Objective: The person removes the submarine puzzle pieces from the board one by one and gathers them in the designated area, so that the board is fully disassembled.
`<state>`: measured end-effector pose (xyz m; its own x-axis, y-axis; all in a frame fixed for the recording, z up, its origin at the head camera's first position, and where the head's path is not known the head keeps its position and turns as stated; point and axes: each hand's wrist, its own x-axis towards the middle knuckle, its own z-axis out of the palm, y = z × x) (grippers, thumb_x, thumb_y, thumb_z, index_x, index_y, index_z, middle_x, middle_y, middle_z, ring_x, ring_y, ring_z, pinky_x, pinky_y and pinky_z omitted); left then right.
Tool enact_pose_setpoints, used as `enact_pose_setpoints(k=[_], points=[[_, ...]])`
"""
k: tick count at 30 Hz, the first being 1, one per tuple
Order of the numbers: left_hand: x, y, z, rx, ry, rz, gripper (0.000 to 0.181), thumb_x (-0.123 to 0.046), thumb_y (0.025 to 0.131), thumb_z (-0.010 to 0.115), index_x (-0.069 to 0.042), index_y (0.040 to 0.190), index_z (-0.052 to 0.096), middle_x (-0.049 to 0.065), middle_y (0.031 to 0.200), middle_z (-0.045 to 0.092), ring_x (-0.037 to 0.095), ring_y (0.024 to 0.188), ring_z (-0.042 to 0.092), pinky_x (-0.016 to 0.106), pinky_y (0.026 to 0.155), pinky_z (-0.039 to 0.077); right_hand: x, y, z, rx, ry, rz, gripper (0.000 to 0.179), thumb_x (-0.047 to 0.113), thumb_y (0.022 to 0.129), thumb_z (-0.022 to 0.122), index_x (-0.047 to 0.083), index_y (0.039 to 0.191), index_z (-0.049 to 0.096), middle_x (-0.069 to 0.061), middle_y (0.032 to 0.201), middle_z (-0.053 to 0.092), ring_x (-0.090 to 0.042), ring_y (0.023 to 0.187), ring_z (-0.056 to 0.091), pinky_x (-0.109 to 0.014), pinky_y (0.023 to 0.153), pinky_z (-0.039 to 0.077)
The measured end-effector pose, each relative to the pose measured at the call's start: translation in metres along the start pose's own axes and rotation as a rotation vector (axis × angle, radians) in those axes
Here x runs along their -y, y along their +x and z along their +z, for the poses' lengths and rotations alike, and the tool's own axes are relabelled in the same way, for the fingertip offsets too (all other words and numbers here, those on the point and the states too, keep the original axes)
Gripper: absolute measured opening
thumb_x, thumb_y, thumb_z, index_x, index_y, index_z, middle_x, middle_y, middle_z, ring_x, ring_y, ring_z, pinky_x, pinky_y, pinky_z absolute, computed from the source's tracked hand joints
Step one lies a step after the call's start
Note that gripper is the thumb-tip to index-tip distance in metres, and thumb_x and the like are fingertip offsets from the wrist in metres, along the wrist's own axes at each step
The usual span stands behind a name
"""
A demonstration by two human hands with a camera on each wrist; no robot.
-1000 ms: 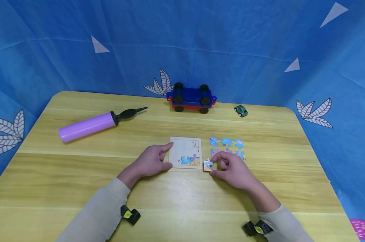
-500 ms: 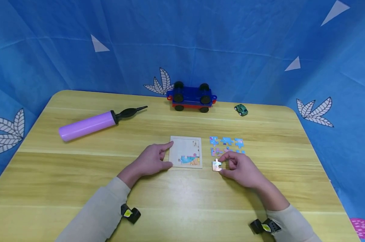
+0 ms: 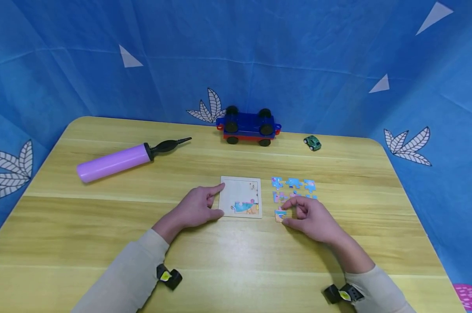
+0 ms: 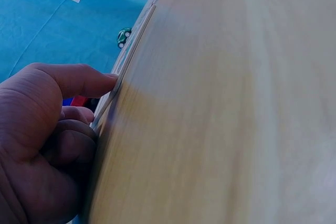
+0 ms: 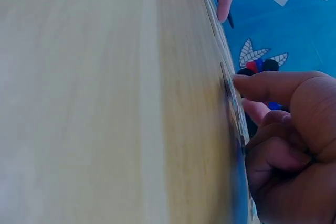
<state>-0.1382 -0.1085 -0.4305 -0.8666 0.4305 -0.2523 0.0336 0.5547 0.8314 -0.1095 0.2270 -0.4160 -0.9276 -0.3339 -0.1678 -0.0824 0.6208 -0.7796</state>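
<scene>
My left hand (image 3: 196, 208) touches the left edge of a square puzzle board (image 3: 236, 191), index fingertip higher up and thumb near the lower corner. A few pieces sit in the board's lower right part; the rest shows its bare base. Right of the board, my right hand (image 3: 310, 217) holds a puzzle piece (image 3: 279, 214) between thumb and index finger, low at the table. It has blue and sandy colours. Just beyond lie loose puzzle pieces (image 3: 293, 182) in rows, some partly hidden by the right hand. In the right wrist view the held piece (image 5: 227, 74) appears edge-on under the thumb.
A purple hand pump (image 3: 114, 163) with a black nozzle lies at the left of the wooden table (image 3: 236, 265). At the back edge are a blue and red toy wagon stack (image 3: 248, 126) and a small green toy car (image 3: 312, 142). A blue cloth (image 3: 259, 52) hangs behind.
The right hand has moved right with the puzzle piece, away from the board, then stopped below the loose pieces. The piece's glare is gone and it looks flatter. My left hand has stayed put.
</scene>
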Motion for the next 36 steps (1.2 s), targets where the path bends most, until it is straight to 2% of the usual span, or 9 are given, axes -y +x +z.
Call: enact_pose_setpoints(k=[2,4,10,15,24,30,36], points=[[0.000,0.000,0.000,-0.001,0.001,0.001,0.078,-0.017,0.085,0.080,-0.010,0.152,0.041,-0.004,0.056,0.034,0.013,0.048,0.027,0.030,0.053,0.027,0.004,0.002,0.001,-0.011,0.014,-0.011,0.026,0.012,0.083,0.083,0.009,0.105,0.070,0.005,0.061,0.032,-0.011,0.056,0.032,-0.028,0.068,0.039],[0.001,0.000,0.000,-0.002,0.001,0.003,0.078,-0.017,0.085,0.080,-0.010,0.152,0.041,-0.004,0.056,0.034,0.013,0.049,0.027,0.030,0.053,0.027,0.008,0.004,0.003,-0.013,0.031,-0.026,0.026,0.011,0.084,0.082,0.008,0.106,0.070,0.004,0.061,0.032,-0.012,0.056,0.032,-0.029,0.063,0.035],[0.001,0.001,0.000,-0.002,-0.002,0.001,0.079,-0.017,0.085,0.081,-0.011,0.153,0.041,-0.003,0.056,0.035,0.013,0.048,0.027,0.030,0.053,0.028,0.020,0.014,0.014,-0.003,0.054,-0.059,0.026,0.006,0.085,0.080,0.007,0.108,0.069,0.006,0.060,0.031,-0.011,0.055,0.033,-0.030,0.070,0.039],[0.000,0.001,0.000,-0.005,0.003,-0.010,0.079,-0.018,0.085,0.081,-0.012,0.153,0.040,-0.003,0.056,0.035,0.014,0.048,0.027,0.030,0.053,0.027,0.030,0.023,0.025,0.017,0.066,-0.089,0.029,0.005,0.084,0.080,0.008,0.111,0.068,0.006,0.060,0.029,-0.011,0.054,0.031,-0.030,0.067,0.038],[0.001,0.001,0.000,-0.002,0.008,0.004,0.078,-0.018,0.085,0.080,-0.011,0.152,0.041,-0.004,0.056,0.034,0.013,0.048,0.027,0.030,0.054,0.028,0.045,0.039,0.041,0.067,0.090,-0.088,0.028,0.002,0.084,0.078,0.008,0.111,0.069,0.005,0.057,0.030,-0.012,0.050,0.030,-0.032,0.068,0.041],[0.001,0.001,0.000,-0.008,0.016,0.003,0.079,-0.020,0.084,0.081,-0.009,0.152,0.042,-0.004,0.057,0.034,0.013,0.049,0.027,0.031,0.055,0.031,0.049,0.044,0.045,0.071,0.082,-0.083,0.028,-0.002,0.084,0.076,0.006,0.110,0.068,0.004,0.055,0.032,-0.012,0.048,0.030,-0.032,0.066,0.041],[-0.001,0.000,-0.001,-0.009,0.009,-0.012,0.079,-0.020,0.084,0.081,-0.010,0.152,0.042,-0.004,0.057,0.034,0.013,0.049,0.027,0.031,0.054,0.028,0.051,0.049,0.047,0.094,0.060,-0.074,0.027,0.001,0.086,0.076,0.007,0.111,0.069,0.004,0.054,0.035,-0.011,0.048,0.032,-0.033,0.065,0.041]])
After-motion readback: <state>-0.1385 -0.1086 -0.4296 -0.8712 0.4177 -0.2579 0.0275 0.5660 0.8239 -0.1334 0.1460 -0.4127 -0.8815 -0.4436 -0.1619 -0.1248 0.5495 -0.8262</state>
